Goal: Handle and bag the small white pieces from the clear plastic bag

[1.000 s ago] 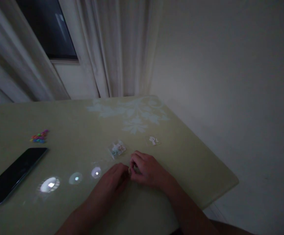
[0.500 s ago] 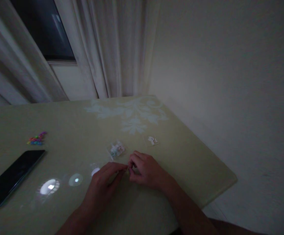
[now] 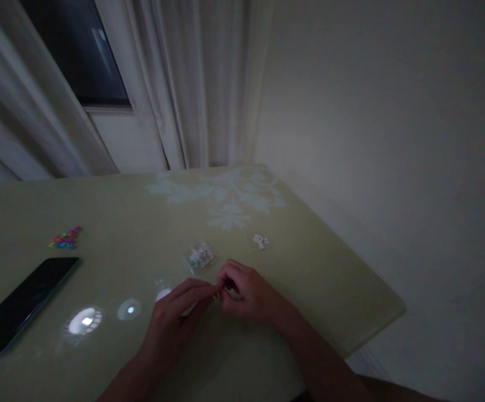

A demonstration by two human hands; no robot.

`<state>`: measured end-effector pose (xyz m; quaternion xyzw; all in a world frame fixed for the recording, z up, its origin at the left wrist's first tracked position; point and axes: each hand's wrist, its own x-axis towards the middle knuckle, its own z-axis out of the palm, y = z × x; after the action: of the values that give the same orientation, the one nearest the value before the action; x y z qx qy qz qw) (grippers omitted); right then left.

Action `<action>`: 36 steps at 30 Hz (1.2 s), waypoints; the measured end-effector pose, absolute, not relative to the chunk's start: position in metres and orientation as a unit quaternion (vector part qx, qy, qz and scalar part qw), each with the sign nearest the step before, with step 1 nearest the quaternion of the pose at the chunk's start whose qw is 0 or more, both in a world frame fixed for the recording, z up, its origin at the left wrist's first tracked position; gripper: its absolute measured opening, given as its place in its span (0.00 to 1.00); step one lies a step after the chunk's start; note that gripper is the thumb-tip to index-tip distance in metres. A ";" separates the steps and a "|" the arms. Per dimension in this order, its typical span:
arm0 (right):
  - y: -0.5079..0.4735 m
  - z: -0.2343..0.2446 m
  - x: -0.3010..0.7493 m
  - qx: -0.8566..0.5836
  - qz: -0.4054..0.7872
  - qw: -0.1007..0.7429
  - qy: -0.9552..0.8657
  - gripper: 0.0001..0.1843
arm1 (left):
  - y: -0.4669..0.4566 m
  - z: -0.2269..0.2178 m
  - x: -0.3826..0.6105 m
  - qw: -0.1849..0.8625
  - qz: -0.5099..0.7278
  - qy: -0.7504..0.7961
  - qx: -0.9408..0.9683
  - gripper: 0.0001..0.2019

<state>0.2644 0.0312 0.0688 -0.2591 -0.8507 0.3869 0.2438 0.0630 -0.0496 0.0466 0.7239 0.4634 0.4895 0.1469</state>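
My left hand [image 3: 179,315] and my right hand [image 3: 246,293] meet fingertip to fingertip just above a pale green table [image 3: 142,223]. Both pinch something tiny between them that is too small and dim to make out. Just beyond my fingers lies a small clear bag [image 3: 200,257] with little coloured bits in it. A second small clear bag [image 3: 260,241] with white pieces lies further right.
A dark phone [image 3: 20,307] lies flat at the left. Behind it sits a small heap of coloured beads [image 3: 65,238]. Lamp reflections [image 3: 83,321] shine on the tabletop. Curtains [image 3: 192,84] and a dark window [image 3: 78,50] stand behind; the table's right edge [image 3: 351,245] drops off near the wall.
My left hand has opened from a curled pose into a finger pinch reaching toward my right hand. The view has shifted slightly; the bags, phone and beads stay put.
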 end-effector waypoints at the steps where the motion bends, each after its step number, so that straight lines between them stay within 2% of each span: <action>1: 0.031 0.070 0.264 -0.255 0.404 0.248 -0.843 0.08 | -0.050 0.047 0.062 0.144 0.490 0.459 0.727 0.11; 8: 0.027 0.075 0.264 -0.252 0.493 0.276 -0.785 0.04 | -0.052 0.047 0.059 0.122 0.488 0.466 0.728 0.12; 13: 0.027 0.074 0.264 -0.247 0.493 0.291 -0.782 0.03 | -0.055 0.050 0.060 0.122 0.485 0.486 0.717 0.12; 16: 0.028 0.071 0.262 -0.258 0.446 0.299 -0.803 0.03 | -0.055 0.053 0.061 0.123 0.478 0.498 0.713 0.11; 18: 0.030 0.067 0.260 -0.292 0.371 0.301 -0.828 0.04 | -0.053 0.054 0.061 0.124 0.473 0.511 0.707 0.09; 22: 0.036 0.058 0.258 -0.384 0.196 0.268 -0.861 0.18 | -0.044 0.048 0.055 0.110 0.463 0.572 0.668 0.05; 25: 0.038 0.051 0.260 -0.414 0.154 0.213 -0.871 0.24 | -0.037 0.039 0.048 0.106 0.433 0.616 0.650 0.06; 29: 0.039 0.044 0.263 -0.408 0.147 0.161 -0.887 0.20 | -0.031 0.028 0.042 0.127 0.383 0.620 0.673 0.08; 36: 0.040 0.042 0.263 -0.395 0.143 0.165 -0.892 0.15 | -0.030 0.023 0.043 0.141 0.347 0.618 0.691 0.11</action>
<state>0.2626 0.0400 0.0422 -0.3950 -0.8925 0.1426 0.1646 0.0432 -0.0300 0.0226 0.6910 0.6181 0.3472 0.1410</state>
